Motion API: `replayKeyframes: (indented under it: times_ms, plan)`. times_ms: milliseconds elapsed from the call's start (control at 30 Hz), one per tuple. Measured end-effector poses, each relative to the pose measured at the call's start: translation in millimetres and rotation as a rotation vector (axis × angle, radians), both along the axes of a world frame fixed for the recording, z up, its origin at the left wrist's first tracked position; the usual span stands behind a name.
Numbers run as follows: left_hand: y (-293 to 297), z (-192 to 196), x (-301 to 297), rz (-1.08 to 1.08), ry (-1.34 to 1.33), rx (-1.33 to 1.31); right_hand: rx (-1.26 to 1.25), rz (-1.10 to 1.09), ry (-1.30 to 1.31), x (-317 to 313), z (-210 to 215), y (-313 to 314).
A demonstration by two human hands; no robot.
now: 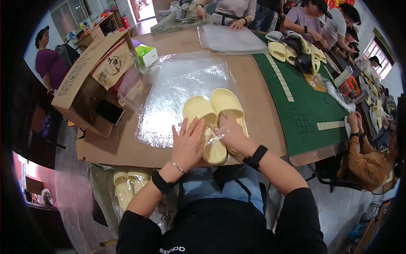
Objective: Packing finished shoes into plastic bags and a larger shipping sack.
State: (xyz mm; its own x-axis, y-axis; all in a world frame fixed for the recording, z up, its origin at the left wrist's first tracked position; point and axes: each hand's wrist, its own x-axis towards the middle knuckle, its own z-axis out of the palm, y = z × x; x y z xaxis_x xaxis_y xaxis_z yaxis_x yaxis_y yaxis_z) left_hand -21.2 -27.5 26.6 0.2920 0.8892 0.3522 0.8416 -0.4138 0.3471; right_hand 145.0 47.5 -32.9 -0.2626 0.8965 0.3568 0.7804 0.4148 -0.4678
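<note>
Two pale yellow slippers [216, 113] lie side by side near the front edge of a brown table [253, 89], partly inside a clear plastic bag [179, 95]. My left hand [187, 143] rests flat, fingers spread, on the heel of the left slipper. At the heel of the right slipper, my right hand [229, 132] pinches the bag's plastic film. Both wrists carry black bands.
An open cardboard box [91, 80] stands at the table's left. A green mat [302, 99] covers the right side, with more yellow slippers [292, 53] at its far end. More slippers in bags [127, 188] lie below the table edge. Other people sit around the table.
</note>
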Motion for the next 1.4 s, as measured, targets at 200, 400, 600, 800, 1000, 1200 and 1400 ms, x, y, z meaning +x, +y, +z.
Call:
replayKeyframes:
  times_ms: [200,400,600,800,1000,1200,1400]
  plan:
    - [-6.3,-16.8,-3.8,0.011,-0.069,-0.131,-0.027,0.174,-0.032,-7.1,28.2,9.1]
    - [-6.1,-9.4,-5.1,-0.150,-0.198,-0.099,0.007,0.061,-0.120,-24.8,20.6,47.2]
    - [-5.8,-18.9,-35.5,-0.034,-0.301,-0.069,-0.321,0.293,-0.103,-4.3,36.2,-45.5]
    - [-18.8,-6.1,-35.5,0.031,-0.048,-0.117,-0.096,0.036,0.000,75.6,91.8,-64.9]
    - [-40.1,12.1,-36.2,-0.153,0.239,-0.342,-0.221,0.033,-0.024,117.1,58.3,-44.8]
    - [-39.2,-17.2,-47.0,-0.078,0.211,-0.006,-0.589,0.024,0.395,93.2,36.4,-27.7]
    - [-41.5,-9.2,-86.6,0.007,-0.394,-0.156,-0.647,0.083,0.650,105.6,38.6,-66.5]
